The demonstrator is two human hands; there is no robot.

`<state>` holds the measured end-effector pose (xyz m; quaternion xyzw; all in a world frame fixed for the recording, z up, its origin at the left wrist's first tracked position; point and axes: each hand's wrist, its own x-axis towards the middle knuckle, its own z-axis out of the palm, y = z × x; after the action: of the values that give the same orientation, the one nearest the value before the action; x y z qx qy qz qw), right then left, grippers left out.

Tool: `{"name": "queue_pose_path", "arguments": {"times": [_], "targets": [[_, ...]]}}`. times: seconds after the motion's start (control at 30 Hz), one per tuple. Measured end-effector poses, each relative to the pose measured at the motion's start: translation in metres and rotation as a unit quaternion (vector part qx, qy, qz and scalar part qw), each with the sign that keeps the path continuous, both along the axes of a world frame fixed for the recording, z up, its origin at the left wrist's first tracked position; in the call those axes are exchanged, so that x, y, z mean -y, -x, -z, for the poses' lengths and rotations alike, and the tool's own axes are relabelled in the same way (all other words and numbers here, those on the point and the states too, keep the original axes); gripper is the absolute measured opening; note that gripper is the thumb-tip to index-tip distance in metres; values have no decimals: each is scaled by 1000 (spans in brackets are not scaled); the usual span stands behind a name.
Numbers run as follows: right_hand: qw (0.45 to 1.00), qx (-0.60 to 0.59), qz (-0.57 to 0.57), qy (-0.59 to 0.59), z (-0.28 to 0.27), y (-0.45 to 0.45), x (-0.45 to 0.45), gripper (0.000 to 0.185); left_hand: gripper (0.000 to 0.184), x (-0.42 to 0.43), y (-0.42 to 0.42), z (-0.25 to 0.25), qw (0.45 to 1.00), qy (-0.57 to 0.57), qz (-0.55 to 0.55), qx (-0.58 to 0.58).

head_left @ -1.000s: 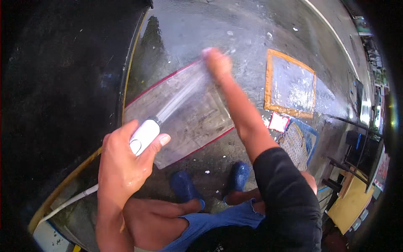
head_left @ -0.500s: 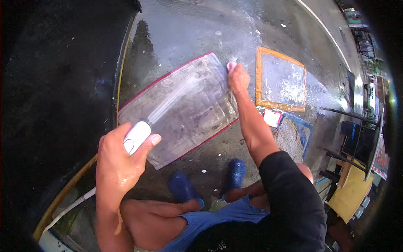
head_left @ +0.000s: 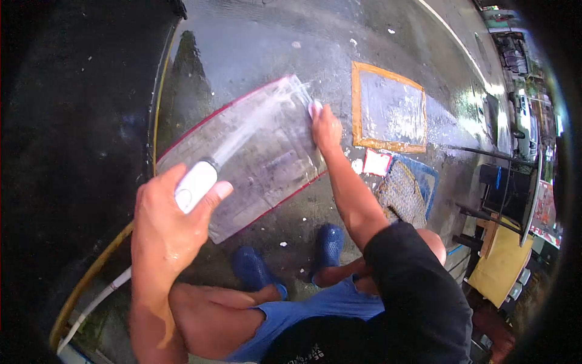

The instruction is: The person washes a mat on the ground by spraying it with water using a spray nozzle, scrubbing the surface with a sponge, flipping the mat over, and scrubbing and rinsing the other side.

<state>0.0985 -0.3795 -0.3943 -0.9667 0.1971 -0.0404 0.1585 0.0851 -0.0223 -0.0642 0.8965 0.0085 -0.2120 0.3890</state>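
Observation:
My left hand [head_left: 170, 221] is wrapped around a white handheld shower head [head_left: 197, 183]. Water jets from it across a wet greyish mat [head_left: 254, 161] with red edging, which lies flat on the ground. The spray reaches the mat's far right corner. My right hand [head_left: 328, 127] is closed at the mat's right edge, around a small pale pinkish-white object [head_left: 315, 109]. Most of that object is hidden by the fingers, so its kind is unclear.
An orange-bordered mat [head_left: 359, 109] lies to the right. Nearer are a small red-edged white cloth [head_left: 377, 162], a blue-edged mat [head_left: 427, 182] and a bunched patterned mat [head_left: 403, 194]. A white hose [head_left: 97, 300] trails at lower left. A yellow-topped table [head_left: 500, 267] stands at right.
My right hand has come nearer to me along the mat's right edge, with the pale object. The water jet now splashes at the mat's far corner. The whole view has shifted slightly.

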Motion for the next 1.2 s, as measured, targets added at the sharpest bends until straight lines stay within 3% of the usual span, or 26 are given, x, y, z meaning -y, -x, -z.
{"name": "queue_pose_path", "arguments": {"times": [0.13,0.23,0.3,0.43,0.53,0.6,0.63,0.7,0.77,0.87,0.97,1.03,1.07,1.1,1.2], "targets": [[970,-153,184,51,-15,97,4,42,37,-1,-7,2,1000,-13,13,17],[980,-86,176,22,-10,95,-4,41,39,7,-9,-5,1000,15,-2,-3],[980,-69,186,3,-9,47,-13,40,39,11,-8,-7,1000,8,8,-8],[996,-9,79,26,-7,-30,-5,36,38,16,-8,-2,999,-13,33,-3],[995,74,-17,-62,-34,-31,-43,29,37,20,-10,1,999,-23,40,-11],[987,54,-124,-92,-14,-16,-94,21,36,25,-12,2,999,-20,42,-12],[974,-70,-210,-47,4,-8,-128,15,36,28,-12,2,999,-14,40,-10],[938,-47,-334,-83,13,-5,-166,20,37,31,-11,-2,999,-9,40,-1],[931,-76,-330,-137,14,-37,-142,27,39,29,-3,-10,999,-7,41,-9],[996,-37,-43,-72,-5,-83,-55,55,39,11,10,-15,1000,-7,10,-15],[993,-96,6,-70,-27,-74,-87,43,39,-3,8,-12,999,-29,-9,-14],[958,-174,-226,24,42,-21,-147,39,39,-3,1,-4,999,-33,-10,-1],[953,-75,-279,-93,-9,12,-181,37,39,-1,-2,-3,1000,-21,-9,2],[945,1,-301,-127,-4,31,-193,39,39,1,-2,-2,1000,-10,-9,3],[980,-71,-162,-91,-23,17,-144,43,39,-2,0,1,1000,-15,9,-1]]}}
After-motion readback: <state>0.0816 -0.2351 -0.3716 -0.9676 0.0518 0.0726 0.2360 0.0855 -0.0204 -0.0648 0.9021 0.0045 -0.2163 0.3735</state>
